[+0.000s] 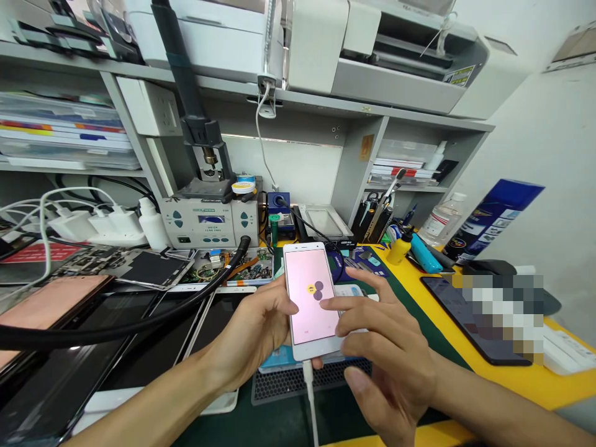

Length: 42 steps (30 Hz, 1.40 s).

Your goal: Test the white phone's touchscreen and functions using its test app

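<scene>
A white smartphone [311,302] is held upright over the bench, its pink screen lit with a small dark and yellow mark in the middle. My left hand [254,332] is wrapped round its left edge, thumb on the screen's side. My right hand [382,347] hovers at the phone's right side with fingers spread, the index fingertip touching the screen's right part. A white cable [311,403] plugs into the phone's bottom and runs down toward me.
A hot-air rework station [209,223] with a thick black hose [116,326] stands behind. Phone screens and opened phones [139,267] cover the left. A black tablet [470,320], a yellow bottle [401,248], a tool holder [379,217] and a water bottle [442,220] sit right.
</scene>
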Motion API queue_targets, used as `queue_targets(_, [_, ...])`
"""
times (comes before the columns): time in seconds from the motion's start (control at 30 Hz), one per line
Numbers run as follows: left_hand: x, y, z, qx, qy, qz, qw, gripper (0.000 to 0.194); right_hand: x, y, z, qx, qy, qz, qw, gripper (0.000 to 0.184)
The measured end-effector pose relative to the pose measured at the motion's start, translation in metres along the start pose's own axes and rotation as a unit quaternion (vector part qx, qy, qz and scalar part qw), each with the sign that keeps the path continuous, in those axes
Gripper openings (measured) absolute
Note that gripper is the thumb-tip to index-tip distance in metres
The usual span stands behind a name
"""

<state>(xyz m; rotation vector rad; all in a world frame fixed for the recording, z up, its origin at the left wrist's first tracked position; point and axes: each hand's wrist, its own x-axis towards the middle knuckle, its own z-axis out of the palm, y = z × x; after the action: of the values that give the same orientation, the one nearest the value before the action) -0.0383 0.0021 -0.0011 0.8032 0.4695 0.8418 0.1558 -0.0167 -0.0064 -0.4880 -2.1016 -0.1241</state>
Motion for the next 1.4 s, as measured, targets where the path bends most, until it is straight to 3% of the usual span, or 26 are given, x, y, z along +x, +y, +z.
queue_targets(0.13, [0.0, 0.0, 0.002, 0.003, 0.007, 0.0, 1.0, 0.069, 0.001, 0.0, -0.001, -0.018, 0.003, -0.043, 0.999, 0.014])
queue_targets(0.63, [-0.002, -0.002, 0.002, -0.004, 0.012, 0.01, 1.0, 0.071, -0.009, 0.01, 0.01, 0.01, -0.025, -0.076, 0.997, 0.018])
queue_targets(0.8, [-0.004, -0.002, 0.002, 0.001, 0.019, 0.006, 1.0, 0.069, -0.006, 0.005, 0.006, 0.01, -0.008, -0.054, 0.998, 0.016])
queue_targets(1.4, [-0.001, -0.008, 0.005, 0.081, 0.12, 0.001, 0.989, 0.029, -0.003, -0.005, -0.005, -0.001, 0.01, -0.031, 0.999, 0.009])
